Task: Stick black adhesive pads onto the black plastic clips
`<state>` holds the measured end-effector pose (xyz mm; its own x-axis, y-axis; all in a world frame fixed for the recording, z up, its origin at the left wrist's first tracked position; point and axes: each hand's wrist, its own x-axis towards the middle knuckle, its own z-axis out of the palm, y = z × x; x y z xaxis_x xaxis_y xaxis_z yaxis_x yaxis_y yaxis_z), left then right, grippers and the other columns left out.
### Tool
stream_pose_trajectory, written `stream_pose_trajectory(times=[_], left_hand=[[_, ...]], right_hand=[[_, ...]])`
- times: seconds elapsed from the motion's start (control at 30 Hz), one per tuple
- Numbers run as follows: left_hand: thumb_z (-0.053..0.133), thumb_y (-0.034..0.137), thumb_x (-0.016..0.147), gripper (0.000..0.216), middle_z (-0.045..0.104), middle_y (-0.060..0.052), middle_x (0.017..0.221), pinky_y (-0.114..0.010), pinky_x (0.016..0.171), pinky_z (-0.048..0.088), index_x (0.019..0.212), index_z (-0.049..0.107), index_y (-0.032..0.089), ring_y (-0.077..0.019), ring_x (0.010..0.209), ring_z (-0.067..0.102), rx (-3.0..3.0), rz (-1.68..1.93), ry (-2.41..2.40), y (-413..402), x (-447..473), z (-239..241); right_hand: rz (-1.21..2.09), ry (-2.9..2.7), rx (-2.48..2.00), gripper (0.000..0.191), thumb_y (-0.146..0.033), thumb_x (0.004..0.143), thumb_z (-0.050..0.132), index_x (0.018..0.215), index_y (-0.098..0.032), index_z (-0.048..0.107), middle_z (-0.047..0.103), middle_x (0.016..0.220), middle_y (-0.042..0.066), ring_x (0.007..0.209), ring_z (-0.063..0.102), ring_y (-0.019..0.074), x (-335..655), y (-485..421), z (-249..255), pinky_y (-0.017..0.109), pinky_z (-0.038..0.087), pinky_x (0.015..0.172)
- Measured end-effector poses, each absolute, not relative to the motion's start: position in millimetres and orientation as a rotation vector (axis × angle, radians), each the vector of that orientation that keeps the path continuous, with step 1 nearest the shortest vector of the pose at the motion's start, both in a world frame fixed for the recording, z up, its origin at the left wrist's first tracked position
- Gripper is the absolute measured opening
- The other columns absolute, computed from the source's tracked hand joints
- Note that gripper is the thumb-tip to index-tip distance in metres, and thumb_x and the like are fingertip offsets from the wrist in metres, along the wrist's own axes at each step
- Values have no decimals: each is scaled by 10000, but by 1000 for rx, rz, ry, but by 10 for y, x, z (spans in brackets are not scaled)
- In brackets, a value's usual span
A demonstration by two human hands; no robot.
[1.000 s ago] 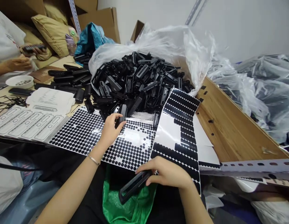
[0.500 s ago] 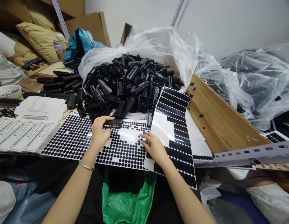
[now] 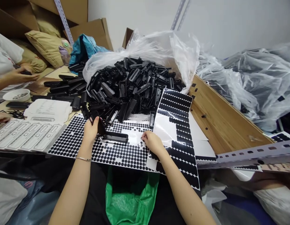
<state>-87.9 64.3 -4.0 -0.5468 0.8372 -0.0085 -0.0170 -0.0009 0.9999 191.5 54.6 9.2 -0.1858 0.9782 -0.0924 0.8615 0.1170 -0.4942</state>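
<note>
My left hand (image 3: 90,130) grips a long black plastic case (image 3: 115,137) by its left end. The case stands opened out, its hollow inner side facing me, over a white sheet of round black stickers (image 3: 72,137). Thumb and fingertips of my right hand (image 3: 153,143) are pinched together above a bare patch of that sheet, on what looks like one round black sticker at the tips. A second sticker sheet (image 3: 163,128), with rows of black stickers and a peeled white area, lies to the right, partly under my right wrist.
Behind the sheets, a big heap of black plastic cases (image 3: 135,84) spills from a clear plastic bag (image 3: 184,53). Printed card templates (image 3: 30,134) and a white bowl of small metal parts (image 3: 16,95) lie left, near another person's hands. A wooden board (image 3: 219,115) borders the right side.
The black case in my left hand has swung open and turned its hollow side toward me. My right fingertips have closed into a pinch. At left, the other person's hands have moved.
</note>
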Motion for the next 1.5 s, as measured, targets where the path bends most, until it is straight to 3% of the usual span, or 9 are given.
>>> stream_pose_trajectory(times=[0.1, 0.23, 0.33, 0.53, 0.63, 0.8, 1.0, 1.2, 1.5], left_hand=[[606, 487, 856, 303, 619, -3, 699, -290, 676, 512, 790, 586, 193, -158, 643, 603, 727, 1611, 1548, 673, -850, -44], [494, 657, 863, 487, 562, 22, 624, -273, 545, 532, 743, 512, 186, -85, 444, 507, 506, 1543, 1303, 621, -783, 44], [628, 565, 832, 395, 597, 40, 711, -213, 508, 524, 817, 521, 185, -38, 437, 507, 404, 1491, 1049, 546, -705, 132], [813, 310, 693, 326, 580, 54, 741, -183, 528, 518, 805, 542, 169, -44, 546, 561, 465, 1350, 850, 437, -380, 163], [799, 353, 693, 311, 588, 34, 760, -178, 474, 471, 776, 570, 160, -54, 547, 548, 495, 1295, 770, 383, -187, 138], [663, 526, 812, 427, 696, -46, 987, -267, 746, 552, 1082, 669, 196, -183, 919, 673, 618, 1294, 710, 321, -17, 97], [606, 556, 856, 485, 696, -95, 1215, -383, 1065, 420, 1158, 694, 188, -276, 1233, 573, 634, 1347, 697, 303, 51, 40], [619, 540, 854, 474, 688, -95, 1251, -401, 1127, 362, 1175, 692, 200, -276, 1278, 548, 595, 1377, 657, 262, 113, 43], [623, 561, 839, 483, 659, -99, 1304, -425, 1106, 401, 1157, 702, 207, -305, 1317, 511, 629, 1355, 659, 251, 105, 82]], right_hand=[[685, -2070, -1799, 145, -122, 850, 535, 729, -196, 566, 630, 779, 40, 716, 580, 180, 1920, 535, 92, 288, 403, 628], [702, -1957, -1718, 100, -191, 874, 508, 794, -198, 568, 627, 824, 44, 735, 573, 182, 1940, 447, 136, 310, 450, 665], [725, -1898, -1622, 120, -268, 892, 508, 812, -202, 569, 635, 872, 50, 780, 583, 185, 1950, 386, 183, 319, 485, 689], [968, -1707, -1290, 155, -331, 847, 623, 761, -203, 611, 583, 907, 40, 813, 575, 172, 1798, 326, 281, 333, 510, 740], [1235, -1659, -1132, 195, -376, 843, 653, 745, -208, 653, 563, 967, 40, 881, 575, 169, 1648, 290, 352, 328, 522, 784], [1437, -1516, -971, 190, -410, 824, 692, 768, -228, 690, 537, 1033, 42, 1060, 573, 200, 1483, 269, 460, 345, 526, 896], [1194, -1591, -1053, 119, -330, 823, 702, 754, -234, 690, 530, 1085, 54, 1162, 548, 240, 1451, 327, 439, 429, 446, 1031], [1126, -1587, -1058, 88, -296, 849, 667, 782, -240, 676, 516, 1073, 54, 1143, 553, 241, 1419, 323, 399, 412, 492, 967], [1075, -1609, -1014, 62, -248, 871, 639, 812, -239, 656, 518, 1013, 35, 1049, 570, 191, 1372, 272, 437, 326, 536, 876]])
